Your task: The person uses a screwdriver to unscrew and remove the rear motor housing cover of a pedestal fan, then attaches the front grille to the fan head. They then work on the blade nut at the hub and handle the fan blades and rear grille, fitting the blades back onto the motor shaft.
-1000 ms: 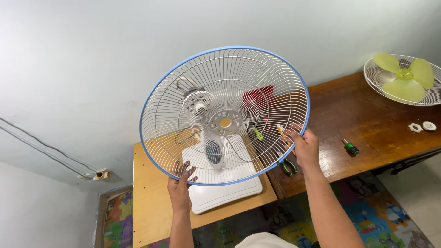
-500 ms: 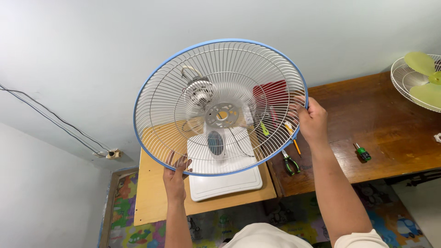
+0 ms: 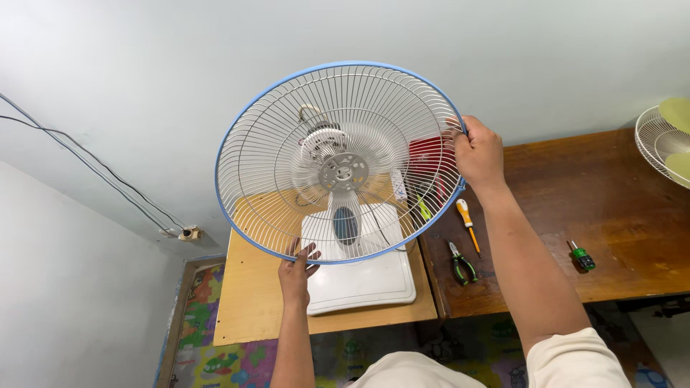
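Between the two raised hands hangs a round wire fan guard (image 3: 338, 162) with a blue rim, held up in front of the pale wall and tilted so its face looks toward the camera. At the guard's lower edge, the left hand (image 3: 298, 269) reaches up on a straight forearm, fingers spread and curled over the blue rim from below. On the far side, the right hand (image 3: 478, 154) grips the rim at its upper right, fingers closed around the wire and thumb toward the camera, the forearm slanting down to a cream sleeve (image 3: 575, 359).

Behind the guard, seen through the wires, stands a white fan body (image 3: 359, 273) with its motor hub, resting on a light wooden counter (image 3: 251, 302) just past the left hand. Below the right forearm, on a darker wooden counter (image 3: 611, 208), lie an orange-handled screwdriver (image 3: 467, 219), a pair of green-handled pliers (image 3: 462, 262) and, further right, a short green screwdriver (image 3: 581, 256). Well apart to the right, at the frame's edge, sits another wire guard with yellow-green blades (image 3: 665, 144).
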`<state>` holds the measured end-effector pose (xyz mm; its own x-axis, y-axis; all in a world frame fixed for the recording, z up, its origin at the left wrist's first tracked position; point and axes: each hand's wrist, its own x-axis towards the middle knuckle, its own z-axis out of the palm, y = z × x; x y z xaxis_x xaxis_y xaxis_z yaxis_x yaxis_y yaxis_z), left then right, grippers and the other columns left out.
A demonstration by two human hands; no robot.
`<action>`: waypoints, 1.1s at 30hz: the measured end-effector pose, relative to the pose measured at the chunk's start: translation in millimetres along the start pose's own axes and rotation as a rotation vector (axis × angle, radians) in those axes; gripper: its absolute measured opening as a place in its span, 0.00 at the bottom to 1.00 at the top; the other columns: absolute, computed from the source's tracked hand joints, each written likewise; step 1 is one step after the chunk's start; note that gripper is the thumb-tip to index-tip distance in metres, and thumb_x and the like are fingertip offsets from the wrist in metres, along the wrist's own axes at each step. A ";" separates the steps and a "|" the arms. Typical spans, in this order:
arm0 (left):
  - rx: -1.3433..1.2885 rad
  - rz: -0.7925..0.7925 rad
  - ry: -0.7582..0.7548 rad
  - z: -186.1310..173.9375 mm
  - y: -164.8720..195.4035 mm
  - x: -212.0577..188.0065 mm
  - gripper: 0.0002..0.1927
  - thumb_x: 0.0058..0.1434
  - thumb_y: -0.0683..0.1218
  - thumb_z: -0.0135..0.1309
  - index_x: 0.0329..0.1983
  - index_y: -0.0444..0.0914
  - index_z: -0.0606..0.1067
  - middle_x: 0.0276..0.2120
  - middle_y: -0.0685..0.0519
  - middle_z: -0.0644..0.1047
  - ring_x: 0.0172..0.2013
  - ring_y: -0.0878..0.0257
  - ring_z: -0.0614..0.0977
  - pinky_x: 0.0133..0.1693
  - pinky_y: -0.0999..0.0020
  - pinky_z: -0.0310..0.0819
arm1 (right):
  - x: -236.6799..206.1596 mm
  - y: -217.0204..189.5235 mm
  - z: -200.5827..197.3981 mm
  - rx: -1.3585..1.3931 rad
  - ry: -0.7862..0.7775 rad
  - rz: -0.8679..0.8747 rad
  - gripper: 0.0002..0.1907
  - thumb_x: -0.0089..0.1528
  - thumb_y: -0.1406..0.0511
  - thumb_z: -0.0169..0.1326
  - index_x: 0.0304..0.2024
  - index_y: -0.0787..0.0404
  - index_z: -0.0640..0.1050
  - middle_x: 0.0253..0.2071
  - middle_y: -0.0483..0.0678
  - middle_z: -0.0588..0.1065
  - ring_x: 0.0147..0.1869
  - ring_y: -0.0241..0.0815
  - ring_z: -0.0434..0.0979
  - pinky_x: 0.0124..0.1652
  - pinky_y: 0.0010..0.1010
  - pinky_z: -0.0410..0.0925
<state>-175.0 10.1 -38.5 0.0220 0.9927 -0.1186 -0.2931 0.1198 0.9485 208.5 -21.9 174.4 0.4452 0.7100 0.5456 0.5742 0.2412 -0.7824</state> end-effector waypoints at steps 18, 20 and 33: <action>-0.053 0.042 0.044 -1.1 -5.8 0.0 0.26 0.67 0.45 0.50 0.67 0.31 0.68 0.46 0.41 0.82 0.42 0.54 0.86 0.42 0.62 0.81 | 13.1 -18.5 5.0 0.006 -0.017 -0.010 0.11 0.68 0.71 0.48 0.48 0.65 0.81 0.40 0.50 0.83 0.41 0.38 0.85 0.40 0.29 0.76; -0.023 0.076 0.056 -2.9 -4.0 -0.7 0.25 0.68 0.45 0.50 0.67 0.31 0.69 0.46 0.41 0.82 0.41 0.55 0.86 0.42 0.63 0.81 | 11.5 -17.4 3.4 -0.007 -0.012 0.012 0.11 0.68 0.72 0.48 0.48 0.66 0.81 0.39 0.51 0.82 0.40 0.39 0.84 0.39 0.30 0.75; -0.178 0.284 0.085 -3.9 24.2 -12.8 0.27 0.66 0.40 0.54 0.68 0.29 0.68 0.50 0.44 0.79 0.43 0.63 0.80 0.47 0.66 0.75 | -6.3 26.5 -12.6 0.455 0.004 0.259 0.11 0.70 0.72 0.50 0.54 0.67 0.78 0.42 0.48 0.80 0.40 0.35 0.82 0.36 0.24 0.74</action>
<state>-186.1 0.2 -15.1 -0.1620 0.9804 0.1120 -0.4387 -0.1732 0.8818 229.6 -28.3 154.0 0.5362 0.7823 0.3171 0.0886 0.3214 -0.9428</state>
